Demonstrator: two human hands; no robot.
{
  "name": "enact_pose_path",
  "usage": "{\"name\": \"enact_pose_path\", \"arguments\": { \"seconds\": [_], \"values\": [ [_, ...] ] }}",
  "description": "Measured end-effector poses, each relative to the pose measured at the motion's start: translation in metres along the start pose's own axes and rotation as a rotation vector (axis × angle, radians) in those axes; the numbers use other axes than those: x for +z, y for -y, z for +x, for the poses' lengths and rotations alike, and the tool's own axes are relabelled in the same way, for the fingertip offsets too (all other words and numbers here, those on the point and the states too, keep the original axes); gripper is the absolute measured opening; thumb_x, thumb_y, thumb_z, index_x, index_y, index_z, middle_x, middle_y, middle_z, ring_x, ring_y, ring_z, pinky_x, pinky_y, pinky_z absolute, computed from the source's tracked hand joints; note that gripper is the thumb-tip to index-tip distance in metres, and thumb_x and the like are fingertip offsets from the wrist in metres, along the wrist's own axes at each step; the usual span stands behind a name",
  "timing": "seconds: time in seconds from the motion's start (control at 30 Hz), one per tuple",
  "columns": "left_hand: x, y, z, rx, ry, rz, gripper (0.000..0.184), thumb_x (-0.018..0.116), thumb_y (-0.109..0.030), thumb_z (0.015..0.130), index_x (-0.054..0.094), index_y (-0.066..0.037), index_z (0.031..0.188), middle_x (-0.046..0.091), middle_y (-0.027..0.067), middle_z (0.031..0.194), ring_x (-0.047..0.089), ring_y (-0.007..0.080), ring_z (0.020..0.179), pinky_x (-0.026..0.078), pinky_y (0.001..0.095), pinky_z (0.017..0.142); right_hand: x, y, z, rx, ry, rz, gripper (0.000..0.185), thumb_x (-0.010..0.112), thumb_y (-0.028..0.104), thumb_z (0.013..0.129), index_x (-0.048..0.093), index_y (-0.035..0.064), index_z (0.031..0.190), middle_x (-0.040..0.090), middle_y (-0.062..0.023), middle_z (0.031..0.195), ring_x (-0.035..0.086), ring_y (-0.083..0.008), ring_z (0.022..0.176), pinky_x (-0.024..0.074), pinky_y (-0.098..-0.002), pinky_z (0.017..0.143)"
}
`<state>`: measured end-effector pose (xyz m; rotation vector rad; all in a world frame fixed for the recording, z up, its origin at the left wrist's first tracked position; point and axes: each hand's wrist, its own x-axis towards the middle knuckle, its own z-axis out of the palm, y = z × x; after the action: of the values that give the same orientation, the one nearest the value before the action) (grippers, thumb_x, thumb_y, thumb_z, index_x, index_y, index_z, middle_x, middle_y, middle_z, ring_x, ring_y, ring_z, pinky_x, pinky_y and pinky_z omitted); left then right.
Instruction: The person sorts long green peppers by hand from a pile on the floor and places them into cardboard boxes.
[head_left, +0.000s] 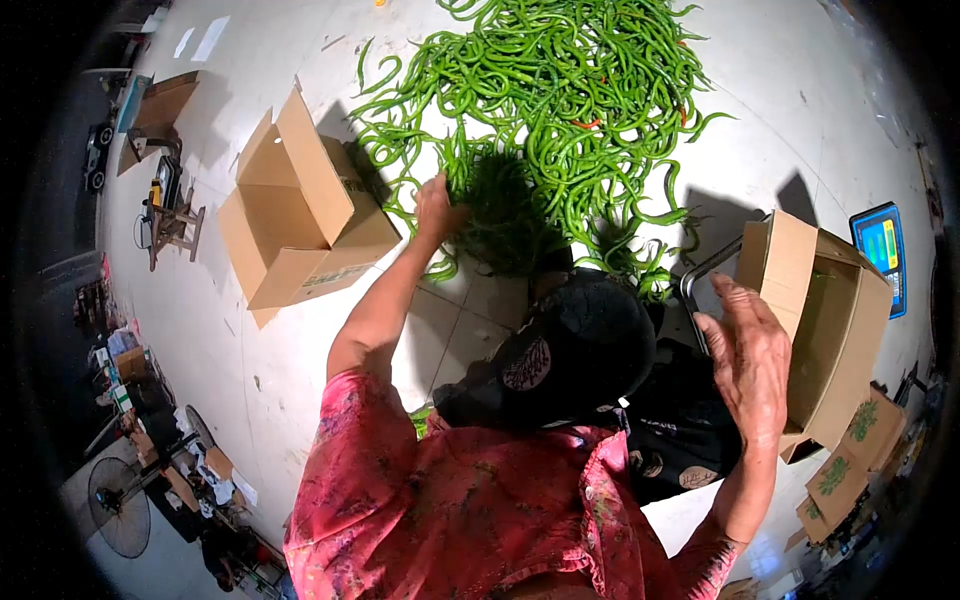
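Note:
A large heap of long green chili peppers point(570, 90) lies spread over the pale tiled floor. At the near left edge of this heap is my left hand point(436, 212), close against some peppers. Dark shadow covers part of its fingers, so their grip is unclear. My right hand point(750, 360) is raised on the right, thumb and fingers apart, with nothing in it. It appears in front of an open cardboard box point(835, 350), which has some green inside; whether they touch I cannot tell. A few red peppers point(588, 124) show among the green ones.
Another open cardboard box point(330, 225) stands left of the heap. A device with a lit screen point(880, 245) is at the far right, beside a metal frame point(693, 290). A small wooden stool point(178, 225) and a fan point(120, 505) stand left. A dark cap point(560, 350) blocks the lower middle.

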<state>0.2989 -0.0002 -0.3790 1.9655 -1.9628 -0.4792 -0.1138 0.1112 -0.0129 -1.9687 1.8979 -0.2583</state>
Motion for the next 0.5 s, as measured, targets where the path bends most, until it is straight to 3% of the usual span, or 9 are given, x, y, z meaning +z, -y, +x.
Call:
{"name": "enact_pose_path", "arguments": {
  "seconds": [0.03, 0.13, 0.17, 0.27, 0.3, 0.4, 0.43, 0.5],
  "values": [
    [0.002, 0.003, 0.008, -0.065, 0.035, 0.016, 0.089, 0.084, -0.026, 0.063, 0.039, -0.008, 0.138, 0.052, 0.0174, 0.128, 0.044, 0.0401, 0.120, 0.040, 0.0513, 0.097, 0.004, -0.002, 0.002, 0.018, 0.034, -0.010, 0.038, 0.070, 0.011, 0.083, 0.060, 0.0033, 0.118, 0.064, -0.0191, 0.095, 0.061, -0.0397, 0.086, 0.0485, -0.0458, 0.075],
    [0.005, 0.005, 0.022, -0.227, 0.106, 0.050, 0.085, 0.084, -0.029, 0.063, 0.041, -0.010, 0.135, 0.053, 0.0181, 0.126, 0.048, 0.0403, 0.117, 0.041, 0.0527, 0.095, 0.013, -0.010, 0.005, 0.008, 0.117, -0.076, 0.038, 0.069, 0.012, 0.082, 0.060, 0.0029, 0.118, 0.064, -0.0191, 0.092, 0.061, -0.0387, 0.085, 0.0485, -0.0453, 0.075],
    [0.010, 0.009, 0.032, -0.292, 0.234, 0.037, 0.080, 0.084, -0.028, 0.065, 0.043, -0.012, 0.132, 0.055, 0.0184, 0.122, 0.054, 0.0414, 0.109, 0.044, 0.0522, 0.089, 0.012, -0.011, 0.006, 0.011, 0.137, -0.067, 0.038, 0.069, 0.012, 0.082, 0.060, 0.0028, 0.118, 0.064, -0.0192, 0.092, 0.061, -0.0386, 0.085, 0.0486, -0.0451, 0.075],
    [0.042, 0.022, 0.030, -0.156, 0.020, -0.006, 0.076, 0.082, -0.029, 0.067, 0.044, -0.015, 0.131, 0.058, 0.0174, 0.113, 0.058, 0.0425, 0.101, 0.048, 0.0512, 0.083, 0.009, -0.011, 0.011, 0.027, 0.177, -0.057, 0.039, 0.070, 0.012, 0.081, 0.060, 0.0029, 0.118, 0.064, -0.0195, 0.092, 0.061, -0.0384, 0.086, 0.0486, -0.0451, 0.075],
    [0.046, 0.017, 0.034, -0.133, -0.014, -0.015, 0.067, 0.080, -0.027, 0.069, 0.049, -0.016, 0.127, 0.060, 0.0186, 0.104, 0.060, 0.0433, 0.096, 0.050, 0.0491, 0.079, 0.008, -0.011, 0.013, 0.033, 0.187, -0.047, 0.039, 0.070, 0.012, 0.081, 0.060, 0.0029, 0.118, 0.064, -0.0195, 0.092, 0.061, -0.0385, 0.086, 0.0487, -0.0453, 0.076],
    [0.030, -0.009, 0.041, 0.044, 0.092, -0.054, 0.060, 0.079, -0.023, 0.069, 0.054, -0.017, 0.123, 0.060, 0.0214, 0.100, 0.061, 0.0436, 0.092, 0.051, 0.0488, 0.077, 0.007, -0.014, 0.016, 0.026, 0.203, -0.034, 0.041, 0.071, 0.011, 0.081, 0.060, 0.0030, 0.119, 0.064, -0.0196, 0.094, 0.061, -0.0388, 0.085, 0.0492, -0.0458, 0.077],
    [0.019, -0.021, 0.048, 0.083, 0.091, -0.065, 0.057, 0.075, -0.015, 0.069, 0.057, -0.013, 0.123, 0.060, 0.0228, 0.098, 0.061, 0.0439, 0.086, 0.051, 0.0500, 0.075, 0.006, -0.015, 0.018, 0.032, 0.224, -0.027, 0.041, 0.071, 0.011, 0.081, 0.060, 0.0031, 0.120, 0.064, -0.0196, 0.094, 0.061, -0.0388, 0.085, 0.0493, -0.0459, 0.077],
    [0.012, -0.023, 0.073, 0.108, -0.003, -0.011, 0.060, 0.073, -0.012, 0.070, 0.054, -0.010, 0.127, 0.059, 0.0219, 0.101, 0.060, 0.0430, 0.089, 0.050, 0.0507, 0.077, 0.005, -0.015, 0.022, 0.028, 0.241, -0.009, 0.043, 0.071, 0.012, 0.080, 0.059, 0.0035, 0.121, 0.065, -0.0193, 0.096, 0.062, -0.0388, 0.086, 0.0497, -0.0462, 0.077]
  ]
}}
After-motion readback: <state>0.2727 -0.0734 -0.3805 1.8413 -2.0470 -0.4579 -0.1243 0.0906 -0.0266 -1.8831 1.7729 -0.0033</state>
